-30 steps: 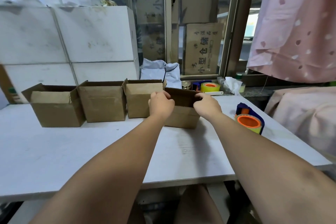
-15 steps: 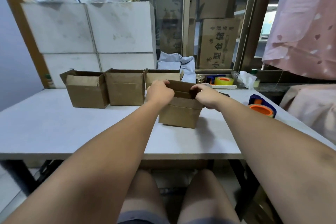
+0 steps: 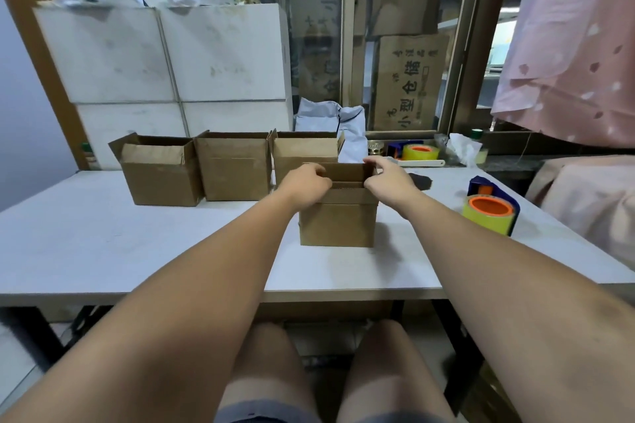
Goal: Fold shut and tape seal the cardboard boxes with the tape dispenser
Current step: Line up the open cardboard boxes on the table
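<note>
Box [image 3: 338, 225] rim in both curled hands [image 3: 305, 184]

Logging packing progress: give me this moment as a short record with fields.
box in work: small brown cardboard box, not yet closed, nearest the person on the white table
hands: left hand and right hand grip its top flaps, one each side
waiting: three open brown cardboard boxes in a row behind
tool: blue tape dispenser with yellow roll, untouched, right of the box

Matt brown cardboard box [image 3: 338, 223]; smooth white table [image 3: 103, 244] — matt.
</note>
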The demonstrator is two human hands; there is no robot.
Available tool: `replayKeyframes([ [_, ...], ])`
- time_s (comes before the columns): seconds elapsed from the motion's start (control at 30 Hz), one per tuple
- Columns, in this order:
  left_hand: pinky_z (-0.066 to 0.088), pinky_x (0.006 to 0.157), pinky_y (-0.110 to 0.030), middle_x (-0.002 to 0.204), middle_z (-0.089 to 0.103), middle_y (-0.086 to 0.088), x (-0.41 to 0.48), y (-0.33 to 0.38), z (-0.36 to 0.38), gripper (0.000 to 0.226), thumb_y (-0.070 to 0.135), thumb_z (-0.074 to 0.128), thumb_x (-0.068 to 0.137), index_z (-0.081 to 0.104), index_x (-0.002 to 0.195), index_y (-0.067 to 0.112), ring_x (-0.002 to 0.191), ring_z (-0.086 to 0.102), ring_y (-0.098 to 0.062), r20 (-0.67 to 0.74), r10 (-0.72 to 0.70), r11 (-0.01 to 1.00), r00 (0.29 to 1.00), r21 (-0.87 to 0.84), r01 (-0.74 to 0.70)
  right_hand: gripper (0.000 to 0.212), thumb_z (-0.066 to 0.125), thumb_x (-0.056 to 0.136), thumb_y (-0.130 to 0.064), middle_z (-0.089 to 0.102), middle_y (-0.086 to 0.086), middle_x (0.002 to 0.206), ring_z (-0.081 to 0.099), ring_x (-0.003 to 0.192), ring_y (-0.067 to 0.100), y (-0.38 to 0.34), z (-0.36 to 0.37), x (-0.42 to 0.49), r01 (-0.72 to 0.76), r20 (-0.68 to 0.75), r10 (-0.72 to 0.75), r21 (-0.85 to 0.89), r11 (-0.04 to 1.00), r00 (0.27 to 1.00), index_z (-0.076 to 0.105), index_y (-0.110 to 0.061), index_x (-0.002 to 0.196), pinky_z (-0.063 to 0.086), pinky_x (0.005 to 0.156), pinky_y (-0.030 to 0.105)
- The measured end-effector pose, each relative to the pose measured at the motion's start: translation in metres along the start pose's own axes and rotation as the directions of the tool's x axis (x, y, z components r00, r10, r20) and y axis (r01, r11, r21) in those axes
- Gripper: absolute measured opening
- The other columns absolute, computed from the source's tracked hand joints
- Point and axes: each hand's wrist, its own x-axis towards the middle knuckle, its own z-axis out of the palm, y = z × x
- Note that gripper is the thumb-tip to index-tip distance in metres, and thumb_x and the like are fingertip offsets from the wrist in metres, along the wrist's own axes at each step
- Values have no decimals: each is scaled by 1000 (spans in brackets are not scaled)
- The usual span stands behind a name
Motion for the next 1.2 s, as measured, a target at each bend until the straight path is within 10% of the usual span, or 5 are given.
replayKeyframes([
  [0.3, 35, 89, -23, 140, 48, -2, 1, 0, -1, 58, 21, 50, 91, 33, 147, 26, 111, 48, -17, 75, 73, 997, 995, -39, -70, 22, 58, 89, -42, 63, -6, 103, 55, 101, 15, 16, 10, -20, 61, -85, -53, 95, 994, 995, 65, -25, 101, 40, 75, 26],
  [0.43, 34, 93, -23, 139, 50, 0, 2, -7, 0, 49, 29, 51, 95, 42, 142, 23, 122, 48, -19, 37, 87, 991, 996, -109, -82, 44, 45, 91, -59, 53, -7, 72, 49, 80, 17, 22, 17, -28, 24, -64, -17, 103, 994, 998, 53, -24, 66, 35, 64, 28],
  [0.63, 51, 87, -29, 89, 72, -1, -6, -36, -6, 20, 33, 62, 91, 72, 86, 16, 86, 65, -15, -27, 35, 818, 999, -573, -44, 42, 42, 92, -59, 57, -1, 114, 52, 107, 17, 31, 24, -24, 37, -64, -36, 13, 999, 997, 55, -21, 106, 39, 84, 29],
  [0.8, 50, 84, -25, 80, 64, -4, -5, -46, 2, 11, 4, 61, 90, 67, 83, 8, 77, 59, -16, -99, -16, 750, 995, -659, -53, 28, 47, 96, -44, 59, -1, 106, 53, 104, 18, 31, 32, -22, 46, -169, -34, 63, 997, 985, 57, -19, 104, 40, 83, 29],
  [1.2, 41, 75, -23, 99, 58, 2, -7, -50, 23, 32, 28, 66, 89, 58, 113, 9, 95, 53, -15, -239, -193, 791, 952, -612, 7, 31, 49, 98, -31, 51, -4, 117, 46, 98, 13, 32, 36, -18, 30, -219, 4, 150, 988, 976, 43, -21, 126, 41, 81, 30],
])
